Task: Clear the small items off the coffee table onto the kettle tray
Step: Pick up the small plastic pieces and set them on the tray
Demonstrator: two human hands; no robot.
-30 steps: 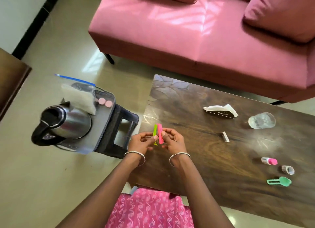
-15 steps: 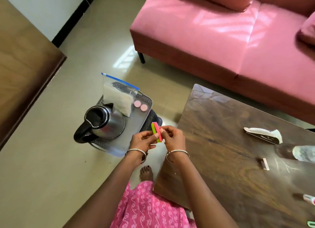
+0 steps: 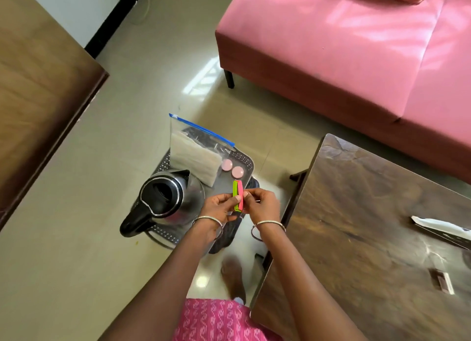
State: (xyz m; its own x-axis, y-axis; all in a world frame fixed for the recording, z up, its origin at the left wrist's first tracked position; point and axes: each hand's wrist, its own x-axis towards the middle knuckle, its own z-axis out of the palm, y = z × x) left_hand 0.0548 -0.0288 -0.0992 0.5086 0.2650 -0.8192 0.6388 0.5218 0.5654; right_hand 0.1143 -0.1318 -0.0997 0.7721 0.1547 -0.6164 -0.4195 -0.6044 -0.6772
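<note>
Hands meet over the near right edge of the kettle tray (image 3: 248, 162). The left hand (image 3: 218, 209) pinches a green clip (image 3: 234, 195) between thumb and fingertips, and the right hand (image 3: 263, 204) pinches a pink clip (image 3: 240, 191) the same way. The two clips stand upright, pressed side by side, lifted clear of the tray surface. Each wrist wears a thin metal bangle.

On the tray, a steel electric kettle (image 3: 170, 198) with its lid open fills the near left corner, its black handle sticking out past the edge. A zip bag (image 3: 196, 152) with a blue seal leans at the far edge. Two pink round discs (image 3: 226, 165) lie next to it at the far right corner, just beyond the clips. The tray sits on a dark stool (image 3: 224, 241).

To the right, well apart from the tray, the wooden coffee table (image 3: 369, 213) carries a white packet (image 3: 438, 226) and a small wrapped stick (image 3: 442, 283) near its right side. A pink sofa (image 3: 356, 47) stands beyond it.
</note>
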